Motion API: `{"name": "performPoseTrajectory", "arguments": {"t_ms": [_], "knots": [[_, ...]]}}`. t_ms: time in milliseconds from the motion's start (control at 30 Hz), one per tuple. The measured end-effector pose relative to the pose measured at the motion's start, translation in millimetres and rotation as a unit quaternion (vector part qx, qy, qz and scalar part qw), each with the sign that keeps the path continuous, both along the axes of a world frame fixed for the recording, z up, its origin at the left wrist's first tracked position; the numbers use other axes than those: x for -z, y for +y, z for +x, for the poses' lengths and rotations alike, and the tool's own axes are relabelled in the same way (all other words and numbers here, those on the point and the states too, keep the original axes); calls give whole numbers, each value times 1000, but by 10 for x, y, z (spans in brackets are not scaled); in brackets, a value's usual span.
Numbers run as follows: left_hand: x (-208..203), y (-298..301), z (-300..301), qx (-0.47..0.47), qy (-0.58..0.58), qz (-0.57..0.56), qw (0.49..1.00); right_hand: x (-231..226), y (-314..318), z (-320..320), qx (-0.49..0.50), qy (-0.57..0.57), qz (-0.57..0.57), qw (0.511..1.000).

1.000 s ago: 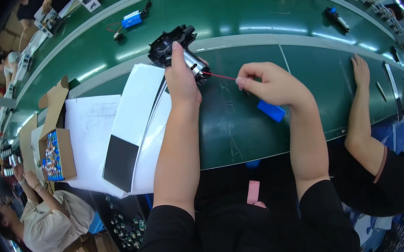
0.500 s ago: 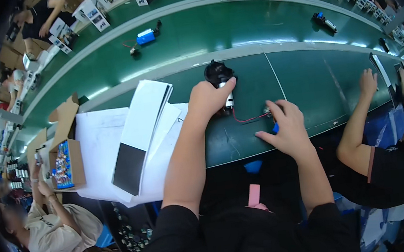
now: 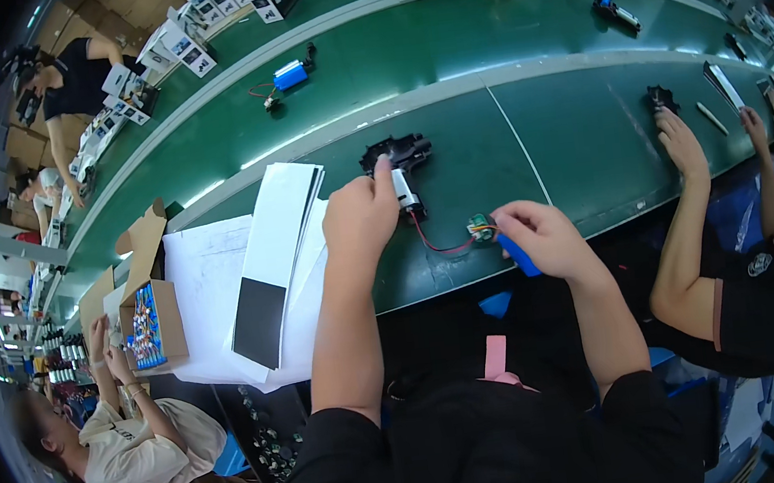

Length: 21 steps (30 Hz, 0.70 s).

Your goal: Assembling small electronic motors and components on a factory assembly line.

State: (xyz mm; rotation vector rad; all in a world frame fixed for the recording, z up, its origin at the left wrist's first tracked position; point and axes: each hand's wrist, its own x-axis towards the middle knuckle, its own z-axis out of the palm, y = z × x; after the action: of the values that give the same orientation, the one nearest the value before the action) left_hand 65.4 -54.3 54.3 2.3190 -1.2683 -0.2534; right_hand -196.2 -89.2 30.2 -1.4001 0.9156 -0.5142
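The left hand (image 3: 360, 218) covers the near end of the small silver motor (image 3: 405, 192), so the exact finger contact there cannot be made out; the fingers are curled around it, with the thumb raised at 12 o'clock. The black plastic housing (image 3: 399, 152) lies on the green bench (image 3: 574, 125) at 1 o'clock from that hand, touching the motor's far end. A red wire (image 3: 435, 244) runs from the motor toward 4 o'clock to a small green circuit board (image 3: 479, 228). The right hand (image 3: 544, 241) is closed, pinching the board at its 9 o'clock edge and gripping a blue cylindrical part (image 3: 521, 260), most of which is hidden by the fingers. At 9 o'clock from the left hand lie white sheets (image 3: 206, 291) and a long white carton (image 3: 270, 264) with a black end. Farther toward 9 o'clock, an open cardboard box (image 3: 155, 316) holds tightly packed small blue parts, too small to identify.
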Motion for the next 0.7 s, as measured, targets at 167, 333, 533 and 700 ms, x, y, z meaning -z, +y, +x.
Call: {"name": "performPoseTrajectory", "arguments": {"t_ms": [167, 333, 533, 700], "knots": [[-170, 814, -453, 249, 174, -199, 932, -98, 1, 150, -35, -41, 133, 990], [71, 883, -470, 350, 1, -281, 894, -96, 14, 234, -129, -68, 277, 950], [199, 1020, -385, 334, 195, -247, 888, -59, 44, 271, -250, -74, 327, 908], [354, 922, -253, 179, 494, -247, 814, -268, -42, 301, -351, -48, 137, 925]]}}
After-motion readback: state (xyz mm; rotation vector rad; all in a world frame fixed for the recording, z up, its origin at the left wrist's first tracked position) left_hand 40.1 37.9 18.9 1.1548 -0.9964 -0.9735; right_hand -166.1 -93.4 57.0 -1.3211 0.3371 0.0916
